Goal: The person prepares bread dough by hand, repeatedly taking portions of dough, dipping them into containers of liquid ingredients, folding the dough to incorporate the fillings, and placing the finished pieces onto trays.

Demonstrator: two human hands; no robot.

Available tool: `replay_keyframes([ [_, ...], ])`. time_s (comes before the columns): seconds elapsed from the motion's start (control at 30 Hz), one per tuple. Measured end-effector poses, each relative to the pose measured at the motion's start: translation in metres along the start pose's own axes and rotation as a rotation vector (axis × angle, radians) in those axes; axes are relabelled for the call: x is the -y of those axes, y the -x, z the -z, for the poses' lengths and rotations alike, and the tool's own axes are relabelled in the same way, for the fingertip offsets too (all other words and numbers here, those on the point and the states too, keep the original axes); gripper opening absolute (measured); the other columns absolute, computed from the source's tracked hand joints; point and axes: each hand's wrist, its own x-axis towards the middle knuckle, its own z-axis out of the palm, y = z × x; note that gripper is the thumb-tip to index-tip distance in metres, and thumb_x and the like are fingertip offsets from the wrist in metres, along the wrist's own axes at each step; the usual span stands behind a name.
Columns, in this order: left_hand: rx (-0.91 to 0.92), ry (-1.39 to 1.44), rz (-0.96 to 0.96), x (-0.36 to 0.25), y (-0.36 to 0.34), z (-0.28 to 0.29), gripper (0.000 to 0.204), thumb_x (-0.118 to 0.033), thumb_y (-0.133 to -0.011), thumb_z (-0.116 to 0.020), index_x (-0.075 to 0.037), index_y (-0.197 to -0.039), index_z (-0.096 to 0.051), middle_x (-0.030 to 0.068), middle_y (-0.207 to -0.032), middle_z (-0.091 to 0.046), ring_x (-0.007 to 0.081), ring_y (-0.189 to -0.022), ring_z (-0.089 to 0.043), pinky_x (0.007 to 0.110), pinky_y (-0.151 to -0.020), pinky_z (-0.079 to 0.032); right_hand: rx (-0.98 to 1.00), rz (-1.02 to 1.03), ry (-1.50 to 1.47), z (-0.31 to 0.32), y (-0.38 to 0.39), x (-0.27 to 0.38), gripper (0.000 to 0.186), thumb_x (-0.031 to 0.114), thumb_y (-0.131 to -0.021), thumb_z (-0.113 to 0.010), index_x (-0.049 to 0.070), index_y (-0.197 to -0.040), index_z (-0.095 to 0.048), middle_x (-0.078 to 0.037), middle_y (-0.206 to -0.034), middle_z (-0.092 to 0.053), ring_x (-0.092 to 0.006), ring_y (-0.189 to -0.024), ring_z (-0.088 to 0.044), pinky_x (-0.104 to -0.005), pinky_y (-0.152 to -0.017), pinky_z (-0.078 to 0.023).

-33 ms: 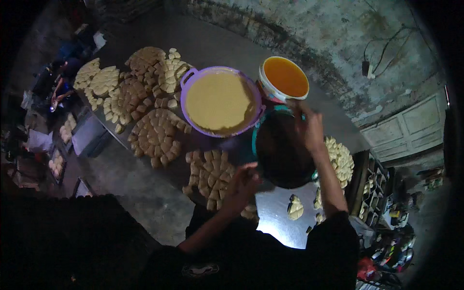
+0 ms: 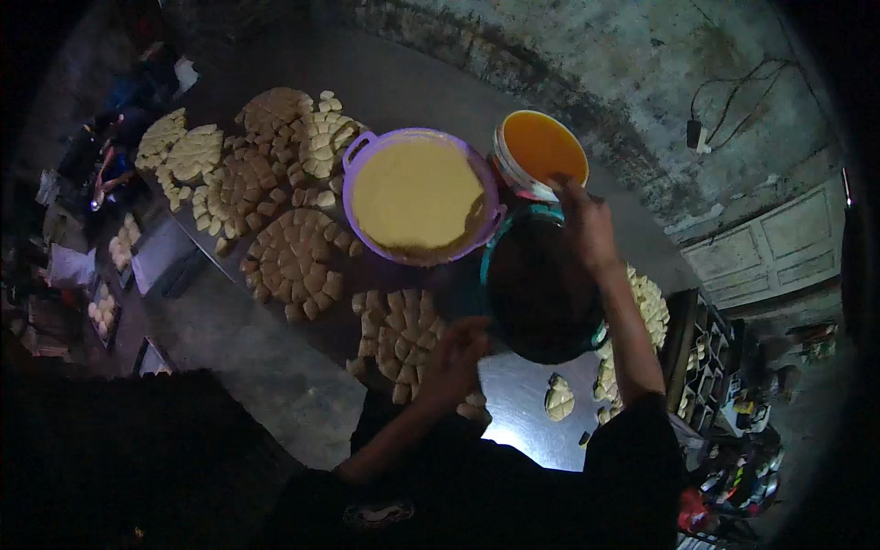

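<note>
A dark-looking round basin [image 2: 541, 293] with a teal rim stands in front of me on the metal table. My right hand [image 2: 588, 225] is over its far right rim, close to the bucket of orange liquid [image 2: 545, 147]. Its fingers are bent together, and whatever they hold is hidden. At the basin's near left side is my left hand [image 2: 456, 359], its fingers curled; I cannot make out anything in them. Cut brown dough pieces [image 2: 399, 335] lie just left of that hand. A purple basin [image 2: 351, 197] of pale yellow, grainy-looking stuff sits beyond it.
More brown dough rounds [image 2: 298, 257] and pale ones [image 2: 192, 156] cover the table's left part. Pale dough [image 2: 646, 307] lies right of the teal basin, with a small piece [image 2: 559, 399] nearer me. A dark rack [image 2: 701, 357] stands at the right; a stained wall [image 2: 623, 101] rises behind.
My right hand has shifted slightly away from me along the basin's rim. My left hand has moved a little toward me. The containers stay in place.
</note>
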Motion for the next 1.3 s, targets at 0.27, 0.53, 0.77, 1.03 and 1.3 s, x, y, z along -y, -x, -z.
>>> replay_keyframes([
  [0.27,-0.142,-0.024,0.304,-0.023,-0.033,0.063,0.035,-0.024,-0.096,-0.052,-0.004,-0.125,-0.052,0.0068,-0.098,-0.059,0.0157,-0.091,-0.058,0.033,-0.083,-0.047,0.281,0.323,0.066,-0.051,-0.076,-0.087,0.034,0.010,-0.096,-0.038,0.001,-0.127,-0.048,-0.026,-0.102,-0.062,-0.0387,-0.091,-0.063,-0.0437,-0.080,-0.051],
  [0.53,-0.414,0.176,0.393,-0.026,-0.044,0.091,0.030,-0.030,-0.094,-0.054,-0.010,-0.115,-0.058,-0.0013,-0.097,-0.056,0.0103,-0.089,-0.051,0.030,-0.081,-0.041,0.285,0.041,0.004,-0.056,-0.078,-0.103,0.037,0.003,-0.093,-0.038,0.008,-0.129,-0.046,-0.020,-0.110,-0.064,-0.0402,-0.096,-0.064,-0.0465,-0.077,-0.052],
  [0.77,-0.276,0.199,0.354,-0.052,-0.044,0.070,0.022,-0.022,-0.096,-0.054,-0.008,-0.112,-0.060,-0.0023,-0.087,-0.051,0.0091,-0.082,-0.047,0.025,-0.077,-0.039,0.224,0.095,0.058,-0.047,-0.074,-0.083,0.028,0.016,-0.099,-0.040,0.009,-0.124,-0.049,-0.021,-0.113,-0.061,-0.0393,-0.106,-0.060,-0.0467,-0.087,-0.048],
  [1.03,-0.074,0.077,0.264,-0.043,-0.028,0.046,0.022,-0.021,-0.096,-0.054,-0.008,-0.113,-0.059,-0.0023,-0.087,-0.051,0.0088,-0.083,-0.047,0.025,-0.077,-0.039,0.127,0.039,-0.194,-0.062,-0.061,-0.123,0.027,0.012,-0.097,-0.047,0.007,-0.123,-0.051,-0.011,-0.116,-0.060,-0.0250,-0.105,-0.059,-0.0347,-0.089,-0.046],
  [1.3,0.074,-0.117,-0.100,-0.057,0.005,-0.016,0.035,-0.027,-0.101,-0.045,-0.004,-0.127,-0.050,0.0044,-0.111,-0.053,0.0117,-0.100,-0.050,0.030,-0.091,-0.042,-0.047,-0.570,-1.561,0.010,0.072,0.064,0.029,0.014,-0.099,-0.048,0.002,-0.126,-0.048,-0.010,-0.118,-0.057,-0.0194,-0.109,-0.056,-0.0325,-0.095,-0.045],
])
